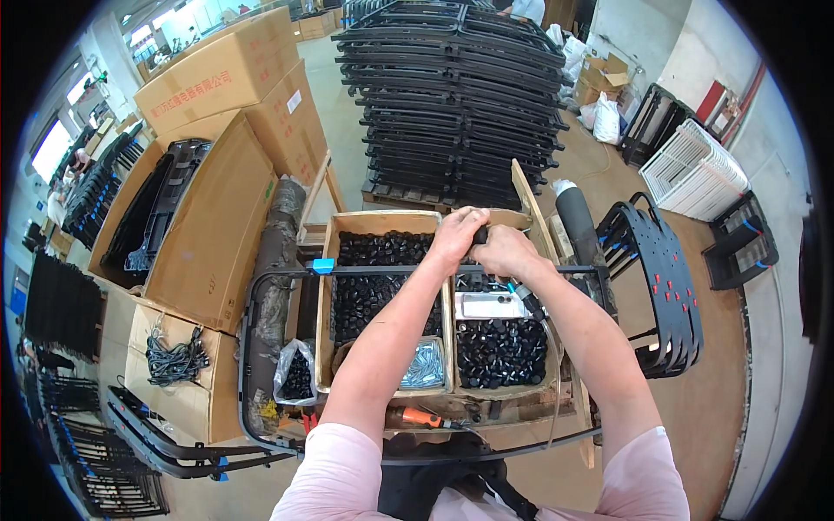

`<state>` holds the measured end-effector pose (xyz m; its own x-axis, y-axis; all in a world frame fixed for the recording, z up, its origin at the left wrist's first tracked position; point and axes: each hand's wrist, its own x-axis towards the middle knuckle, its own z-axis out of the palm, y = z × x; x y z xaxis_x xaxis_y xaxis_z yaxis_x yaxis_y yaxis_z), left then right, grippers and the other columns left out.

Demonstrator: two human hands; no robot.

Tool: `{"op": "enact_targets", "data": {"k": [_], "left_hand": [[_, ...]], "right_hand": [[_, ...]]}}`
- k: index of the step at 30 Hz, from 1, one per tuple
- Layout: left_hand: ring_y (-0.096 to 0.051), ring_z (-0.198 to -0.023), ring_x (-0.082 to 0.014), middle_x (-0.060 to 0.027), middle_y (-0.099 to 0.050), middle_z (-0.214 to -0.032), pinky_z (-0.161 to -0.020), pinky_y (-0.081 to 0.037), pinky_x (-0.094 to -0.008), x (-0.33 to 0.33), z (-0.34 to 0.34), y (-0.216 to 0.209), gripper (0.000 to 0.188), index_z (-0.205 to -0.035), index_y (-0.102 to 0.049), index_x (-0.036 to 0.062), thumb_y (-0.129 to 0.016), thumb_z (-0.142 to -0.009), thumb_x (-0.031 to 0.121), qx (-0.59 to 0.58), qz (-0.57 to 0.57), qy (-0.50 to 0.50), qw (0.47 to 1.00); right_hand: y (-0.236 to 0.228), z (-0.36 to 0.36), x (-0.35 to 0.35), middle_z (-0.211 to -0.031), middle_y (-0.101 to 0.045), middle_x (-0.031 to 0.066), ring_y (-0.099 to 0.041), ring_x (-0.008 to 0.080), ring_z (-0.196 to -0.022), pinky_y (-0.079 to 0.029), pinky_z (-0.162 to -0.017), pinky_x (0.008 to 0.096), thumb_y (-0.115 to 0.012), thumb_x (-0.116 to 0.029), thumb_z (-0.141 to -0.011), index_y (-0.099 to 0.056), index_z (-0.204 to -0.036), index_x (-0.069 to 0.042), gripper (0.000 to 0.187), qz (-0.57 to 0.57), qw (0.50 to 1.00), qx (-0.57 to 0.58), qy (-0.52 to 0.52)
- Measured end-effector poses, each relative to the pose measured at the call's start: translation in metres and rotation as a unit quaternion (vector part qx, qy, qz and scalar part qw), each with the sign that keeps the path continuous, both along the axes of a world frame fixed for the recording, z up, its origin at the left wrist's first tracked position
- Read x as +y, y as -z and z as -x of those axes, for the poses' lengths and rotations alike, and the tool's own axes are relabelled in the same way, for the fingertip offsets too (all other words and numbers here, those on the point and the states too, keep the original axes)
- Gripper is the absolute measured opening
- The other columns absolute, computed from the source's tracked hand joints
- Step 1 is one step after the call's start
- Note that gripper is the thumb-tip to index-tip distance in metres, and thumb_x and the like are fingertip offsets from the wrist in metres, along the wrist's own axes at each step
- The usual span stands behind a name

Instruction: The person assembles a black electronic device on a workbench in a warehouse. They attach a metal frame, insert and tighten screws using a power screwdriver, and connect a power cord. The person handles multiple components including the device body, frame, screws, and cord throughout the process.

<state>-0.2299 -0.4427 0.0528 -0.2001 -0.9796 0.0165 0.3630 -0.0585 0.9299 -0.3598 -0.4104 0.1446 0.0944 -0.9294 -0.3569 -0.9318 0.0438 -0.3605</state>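
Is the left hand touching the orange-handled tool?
Apart. The head view shows a wooden bin separating the left hand from the orange-handled tool.

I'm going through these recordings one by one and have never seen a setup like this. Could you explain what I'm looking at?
There is no robot here: a person works with two bare hands. The single picture comes from a wide fisheye camera on the person's head, looking down, so straight edges bend toward its rim.

The right hand appears closed around a black corded tool. The left hand is right beside it; what its fingers grip is hidden.

Below the hands, a black tubular frame crosses over wooden trays. These hold small black parts and silver fasteners. An orange-handled tool lies nearer the person.

Beyond are stacked black frames and, to the left, cardboard boxes.
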Motion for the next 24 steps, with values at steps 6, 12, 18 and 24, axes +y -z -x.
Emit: {"op": "enact_targets", "data": {"k": [6, 12, 18, 24], "left_hand": [[-0.061, -0.093, -0.0105, -0.0003, -0.069, -0.099, -0.086, -0.050, -0.0296, -0.005, -0.006, 0.009, 0.026, -0.105, -0.072, 0.0045, -0.068, -0.105, 0.030, 0.000, 0.003, 0.015, 1.000], [-0.062, -0.098, -0.0120, -0.0023, -0.070, -0.103, -0.090, -0.051, -0.0311, -0.006, -0.011, 0.019, 0.028, -0.108, -0.073, 0.0043, -0.068, -0.105, 0.032, 0.006, 0.002, 0.010, 1.000], [-0.062, -0.099, -0.0126, -0.0029, -0.070, -0.105, -0.091, -0.050, -0.0313, -0.002, -0.010, 0.019, 0.029, -0.111, -0.072, 0.0051, -0.067, -0.105, 0.034, 0.012, -0.017, 0.020, 1.000], [-0.062, -0.098, -0.0131, -0.0026, -0.070, -0.104, -0.090, -0.050, -0.0322, 0.000, -0.011, 0.024, 0.031, -0.111, -0.072, 0.0061, -0.068, -0.105, 0.037, 0.033, -0.040, 0.017, 0.999]], "right_hand": [[0.008, -0.008, -0.005, -0.073, -0.076, 0.0146, -0.077, 0.0291, -0.074, -0.060, -0.078, 0.0423, -0.068, -0.039, -0.084, -0.078, -0.076, 0.001, 0.042, -0.013, 1.000, 0.011, 0.012], [-0.002, -0.021, 0.001, -0.096, -0.079, 0.0245, -0.078, 0.0377, -0.100, -0.059, -0.092, 0.0468, -0.062, -0.031, -0.086, -0.080, -0.101, 0.004, 0.042, -0.046, 0.999, 0.007, 0.023], [0.002, -0.020, -0.001, -0.081, -0.078, 0.0192, -0.079, 0.0327, -0.082, -0.061, -0.080, 0.0430, -0.061, -0.028, -0.085, -0.079, -0.093, 0.003, 0.037, -0.056, 0.998, 0.000, 0.023], [0.030, -0.012, -0.018, -0.076, -0.077, 0.0169, -0.076, 0.0291, -0.072, -0.059, -0.071, 0.0403, -0.065, -0.025, -0.077, -0.078, -0.082, 0.002, 0.030, -0.105, 0.991, -0.076, 0.040]]}}
